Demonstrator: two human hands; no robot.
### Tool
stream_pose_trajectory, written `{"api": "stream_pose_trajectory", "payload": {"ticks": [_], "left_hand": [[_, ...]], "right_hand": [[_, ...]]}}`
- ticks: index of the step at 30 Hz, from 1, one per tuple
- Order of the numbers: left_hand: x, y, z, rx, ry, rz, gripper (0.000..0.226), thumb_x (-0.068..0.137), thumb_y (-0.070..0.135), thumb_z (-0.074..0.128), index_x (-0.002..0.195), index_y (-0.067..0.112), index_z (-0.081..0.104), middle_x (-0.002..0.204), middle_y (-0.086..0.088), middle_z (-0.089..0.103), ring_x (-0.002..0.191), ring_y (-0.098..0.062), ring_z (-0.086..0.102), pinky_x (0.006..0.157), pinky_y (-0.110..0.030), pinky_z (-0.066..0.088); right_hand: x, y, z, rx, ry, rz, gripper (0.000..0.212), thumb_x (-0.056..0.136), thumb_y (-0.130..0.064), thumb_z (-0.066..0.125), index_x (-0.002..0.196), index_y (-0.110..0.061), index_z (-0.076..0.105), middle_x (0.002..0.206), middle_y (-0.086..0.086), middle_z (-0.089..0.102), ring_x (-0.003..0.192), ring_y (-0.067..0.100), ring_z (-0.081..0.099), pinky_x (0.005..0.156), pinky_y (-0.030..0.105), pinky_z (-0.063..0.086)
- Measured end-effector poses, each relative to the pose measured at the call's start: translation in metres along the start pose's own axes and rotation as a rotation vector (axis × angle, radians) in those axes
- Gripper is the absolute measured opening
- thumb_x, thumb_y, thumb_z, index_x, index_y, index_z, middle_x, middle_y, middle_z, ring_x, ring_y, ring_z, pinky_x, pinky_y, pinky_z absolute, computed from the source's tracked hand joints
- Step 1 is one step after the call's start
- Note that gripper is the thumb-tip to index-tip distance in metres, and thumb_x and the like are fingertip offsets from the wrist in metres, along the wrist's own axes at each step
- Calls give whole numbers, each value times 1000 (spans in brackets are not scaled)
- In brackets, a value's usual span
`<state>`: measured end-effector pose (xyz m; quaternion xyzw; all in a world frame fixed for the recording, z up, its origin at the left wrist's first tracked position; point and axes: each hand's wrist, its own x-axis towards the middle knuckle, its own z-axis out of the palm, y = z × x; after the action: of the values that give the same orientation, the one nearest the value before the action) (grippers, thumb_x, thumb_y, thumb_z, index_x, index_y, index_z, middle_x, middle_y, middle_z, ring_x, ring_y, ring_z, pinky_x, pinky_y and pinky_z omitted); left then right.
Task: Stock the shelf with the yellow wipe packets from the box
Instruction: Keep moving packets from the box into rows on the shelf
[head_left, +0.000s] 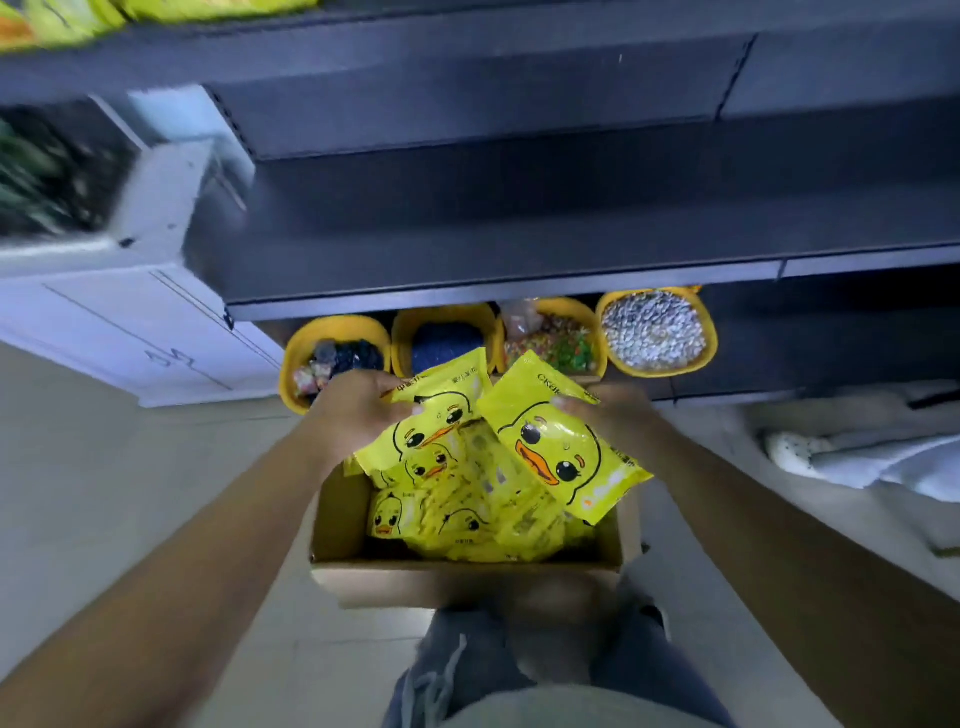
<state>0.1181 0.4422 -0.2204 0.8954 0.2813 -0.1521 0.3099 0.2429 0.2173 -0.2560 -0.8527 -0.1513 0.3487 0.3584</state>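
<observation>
An open cardboard box sits on the floor in front of me, filled with several yellow wipe packets printed with a duck face. My left hand grips one yellow packet at its left edge, lifted above the box. My right hand grips another yellow packet by its upper right corner, also raised over the box. The dark shelf stands right behind the box, its boards bare here.
Four yellow tubs of small mixed goods line the floor under the lowest shelf board. A white cabinet stands at the left. More yellow packets lie on a top shelf at the upper left. Pale fabric lies on the floor at right.
</observation>
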Motion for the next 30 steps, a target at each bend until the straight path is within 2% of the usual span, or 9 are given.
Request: {"api": "stream_pose_trajectory", "payload": {"ticks": [2,3,6,10,13,16,22,27,30], "left_hand": [[-17,22,0,35,48,-44,51,86,34,60,124,0,53,121,-21,59,110,-32,55,89,-33,41],[-27,34,3,64,76,-59,49,86,35,60,122,2,56,111,-19,64,102,-30,58,82,-31,42],[-52,74,21,127,117,-85,44,86,39,58,113,5,62,76,-7,60,79,-23,54,61,-26,35],[-68,135,34,127,147,-66,50,82,43,61,119,9,59,99,-9,64,91,-24,55,80,-31,45],[-72,187,29,146,186,19,33,83,39,62,95,8,63,74,-4,55,76,-22,50,60,-27,38],[-72,233,21,201,222,110,30,85,36,60,77,7,58,67,-1,46,68,-19,45,53,-20,29],[-57,275,2,221,211,212,33,84,39,60,103,12,62,74,6,52,67,-9,47,57,-22,34],[-45,300,-31,237,246,226,25,82,39,63,88,14,61,81,-11,60,72,-18,50,59,-25,35],[-33,308,-57,174,321,227,17,81,35,66,74,20,59,69,-3,54,69,-19,49,56,-24,33]], "right_hand": [[-3,5,-23,-46,13,-37,34,85,-42,60,71,-11,62,67,10,53,69,18,51,63,30,34],[-7,8,-37,-67,17,-47,42,84,-45,60,62,-9,53,62,10,47,61,18,48,58,30,30],[-28,20,-87,-87,4,-92,50,83,-47,60,66,0,57,64,18,52,60,19,50,58,30,32],[-59,35,-158,-147,-1,-168,43,84,-45,60,74,-3,65,73,12,63,69,21,58,62,28,39],[-78,40,-205,-168,51,-213,35,82,-45,63,78,-11,64,77,7,63,77,24,60,64,29,41],[-93,40,-242,-205,113,-252,37,79,-47,64,84,-11,62,79,1,58,81,20,57,69,30,40],[-107,23,-295,-247,165,-334,37,79,-48,64,84,-12,65,79,2,59,75,18,56,64,29,39],[-102,-7,-336,-327,206,-413,27,80,-48,62,67,-25,56,72,-3,56,66,10,52,57,27,36],[-84,-30,-357,-382,230,-456,31,81,-50,60,62,-27,51,65,-6,51,61,6,49,52,24,32]]}}
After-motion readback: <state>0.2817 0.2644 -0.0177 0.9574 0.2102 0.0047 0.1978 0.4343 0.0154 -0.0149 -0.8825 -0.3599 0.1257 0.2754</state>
